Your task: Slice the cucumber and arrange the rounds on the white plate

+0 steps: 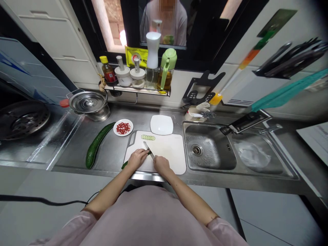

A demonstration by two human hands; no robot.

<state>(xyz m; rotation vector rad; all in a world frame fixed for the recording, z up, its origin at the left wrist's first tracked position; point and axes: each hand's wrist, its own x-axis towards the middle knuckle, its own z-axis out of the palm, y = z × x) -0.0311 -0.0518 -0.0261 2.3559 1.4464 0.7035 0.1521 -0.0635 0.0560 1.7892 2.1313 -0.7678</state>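
Note:
My right hand (162,165) is closed round the handle of a knife (149,149), whose blade points up and left over the white cutting board (174,153). With its fingers bent, my left hand (137,158) presses on a dark green cucumber (124,165) lying on the board. The cucumber's far end shows just beside the blade; its middle is hidden under the hand. A row of thin overlapping cucumber slices (148,137) lies near the top of the board.
A whole cucumber (96,145) lies left of the board. Behind stand a plate of chopped red pieces (123,128) and a white square plate (161,124). A sink (210,147) is at right, a lidded steel pot (89,104) at left. Bottles (167,70) line a rack.

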